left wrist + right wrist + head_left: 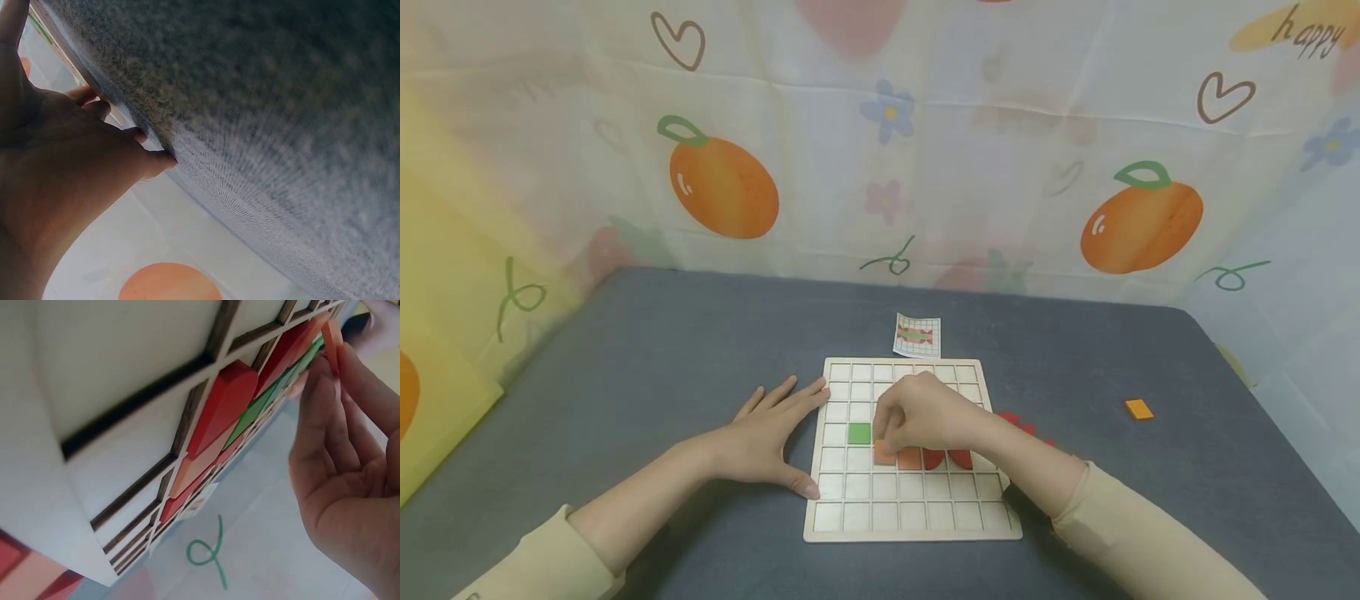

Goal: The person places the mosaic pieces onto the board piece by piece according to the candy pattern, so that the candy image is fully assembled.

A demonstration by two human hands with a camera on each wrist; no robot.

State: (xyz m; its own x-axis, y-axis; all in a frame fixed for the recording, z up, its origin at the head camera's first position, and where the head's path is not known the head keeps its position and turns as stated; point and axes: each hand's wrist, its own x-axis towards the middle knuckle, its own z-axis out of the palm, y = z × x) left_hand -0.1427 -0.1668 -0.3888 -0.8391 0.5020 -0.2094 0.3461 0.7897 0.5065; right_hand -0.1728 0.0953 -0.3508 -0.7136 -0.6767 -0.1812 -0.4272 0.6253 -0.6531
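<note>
A pale wooden grid board (850, 517) lies on the grey table. Between thumb and fingers my right hand (928, 412) pinches a light orange square tile (332, 345), tilted above the grid cells. Set in the board are a green square tile (859, 433), another light orange tile (910, 459) and red rounded tiles (960, 459). My right hand hides part of the row of green tiles (253, 415) behind it. With fingers spread, my left hand (760, 442) touches the board's left edge, thumb near the lower left and fingertips near the upper left.
Just beyond the board lies a small pattern card (917, 335). Loose red pieces (1011, 418) lie at the board's right side, partly hidden by my right forearm. A single yellow-orange tile (1139, 409) sits farther right. A printed curtain (820, 192) hangs behind the table.
</note>
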